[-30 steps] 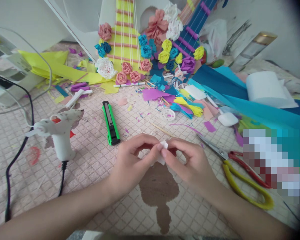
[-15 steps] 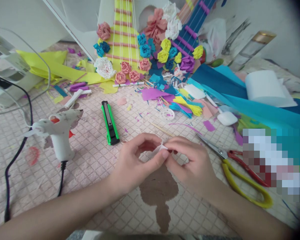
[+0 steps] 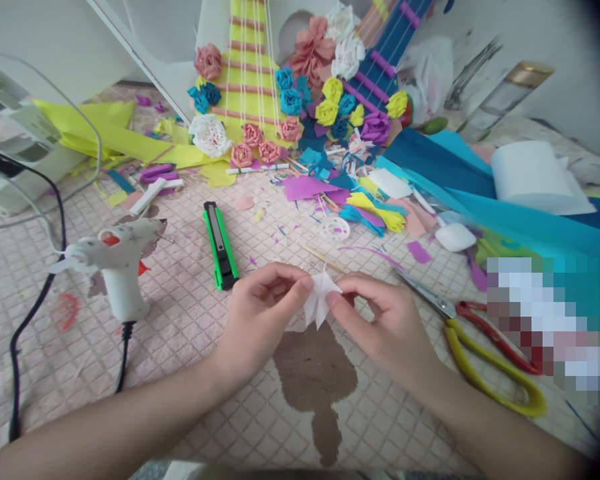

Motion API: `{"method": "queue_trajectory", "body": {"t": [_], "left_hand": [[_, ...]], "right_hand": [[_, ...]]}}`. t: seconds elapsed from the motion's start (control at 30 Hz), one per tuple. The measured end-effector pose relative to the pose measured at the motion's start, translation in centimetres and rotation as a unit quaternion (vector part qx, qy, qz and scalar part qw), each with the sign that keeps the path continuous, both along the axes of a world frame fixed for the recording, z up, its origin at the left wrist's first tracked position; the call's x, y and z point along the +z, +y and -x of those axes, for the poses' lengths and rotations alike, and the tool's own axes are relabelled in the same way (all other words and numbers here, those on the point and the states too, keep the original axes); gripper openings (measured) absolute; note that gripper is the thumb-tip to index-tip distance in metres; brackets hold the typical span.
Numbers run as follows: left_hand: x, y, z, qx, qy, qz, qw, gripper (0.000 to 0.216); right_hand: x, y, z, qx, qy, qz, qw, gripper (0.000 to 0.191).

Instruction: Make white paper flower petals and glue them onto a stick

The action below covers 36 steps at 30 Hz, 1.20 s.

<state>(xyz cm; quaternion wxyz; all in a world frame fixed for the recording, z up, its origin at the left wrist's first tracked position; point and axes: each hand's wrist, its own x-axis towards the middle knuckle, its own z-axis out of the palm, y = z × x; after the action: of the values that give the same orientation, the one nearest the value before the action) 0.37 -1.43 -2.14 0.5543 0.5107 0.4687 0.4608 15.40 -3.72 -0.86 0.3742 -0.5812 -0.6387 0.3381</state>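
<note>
A small piece of folded white paper (image 3: 321, 300) with pointed lower edges is held up between my two hands. My left hand (image 3: 267, 310) pinches its left edge between thumb and fingers. On the other side, my right hand (image 3: 380, 313) grips the right edge the same way. A thin white strand sticks up from the paper's top. Just beyond the fingers lies a thin wooden stick (image 3: 323, 258), partly hidden. The green utility knife (image 3: 220, 247) rests left of centre, past my left hand. Scissors (image 3: 450, 313) with red and yellow handles lie beside my right hand.
A white glue gun (image 3: 123, 270) stands at the left with its black cord. Two paper-decorated guitar shapes, one yellow (image 3: 247, 73) and one blue (image 3: 380, 63), lean at the back among paper flowers. Coloured scraps, a white roll (image 3: 525, 177) and blue sheets lie to the right.
The white paper has been turned and spread, so more of its face shows. My left hand has shifted slightly left, and the hands are a little farther apart.
</note>
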Motion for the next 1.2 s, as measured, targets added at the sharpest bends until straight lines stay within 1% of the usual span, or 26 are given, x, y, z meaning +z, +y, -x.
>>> {"method": "queue_trajectory", "body": {"t": [0.07, 0.2, 0.27, 0.4, 0.5, 0.6, 0.7, 0.83, 0.9, 0.97, 1.03, 1.2], "left_hand": [[0.1, -0.18, 0.02, -0.02, 0.012, -0.024, 0.999, 0.005], [0.24, -0.58, 0.18, -0.079, 0.042, -0.102, 0.991, 0.005], [0.19, -0.65, 0.23, -0.082, 0.045, -0.111, 0.989, 0.006], [0.02, -0.5, 0.15, -0.051, 0.025, -0.062, 0.996, 0.005], [0.0, -0.34, 0.11, -0.038, 0.007, -0.025, 0.999, 0.005], [0.2, -0.27, 0.18, -0.032, 0.007, -0.003, 0.999, 0.006], [0.61, -0.21, 0.18, -0.05, 0.014, 0.014, 0.999, 0.007], [0.93, -0.17, -0.04, -0.106, 0.009, 0.035, 0.994, 0.011], [0.81, -0.2, -0.12, -0.111, 0.01, 0.035, 0.993, 0.012], [0.54, -0.23, -0.12, -0.102, 0.017, 0.028, 0.994, 0.012], [0.26, -0.23, -0.06, -0.083, 0.019, 0.022, 0.996, 0.012], [0.03, -0.13, 0.01, -0.055, 0.008, 0.016, 0.998, 0.009]], "right_hand": [[0.17, -0.02, 0.0, 0.015, 0.021, 0.013, 1.0, 0.015], [0.53, -0.08, -0.01, 0.034, 0.057, 0.036, 0.997, 0.018], [0.53, -0.09, 0.0, 0.03, 0.054, 0.031, 0.998, 0.02], [0.23, -0.06, -0.02, 0.014, 0.032, 0.011, 0.999, 0.024], [0.01, -0.04, -0.09, -0.001, 0.026, 0.02, 0.999, 0.022], [-0.04, -0.03, -0.14, -0.008, 0.025, 0.025, 0.999, 0.02], [0.03, 0.03, -0.11, 0.001, 0.016, 0.01, 1.0, 0.021], [0.17, 0.14, 0.03, 0.035, 0.0, -0.054, 0.998, 0.02], [0.2, 0.15, 0.08, 0.044, -0.007, -0.08, 0.996, 0.017], [0.2, 0.11, 0.09, 0.037, -0.014, -0.092, 0.995, 0.017], [0.17, 0.06, 0.08, 0.022, -0.021, -0.087, 0.996, 0.017], [0.05, 0.08, 0.03, -0.001, -0.015, -0.038, 0.999, 0.019]]}}
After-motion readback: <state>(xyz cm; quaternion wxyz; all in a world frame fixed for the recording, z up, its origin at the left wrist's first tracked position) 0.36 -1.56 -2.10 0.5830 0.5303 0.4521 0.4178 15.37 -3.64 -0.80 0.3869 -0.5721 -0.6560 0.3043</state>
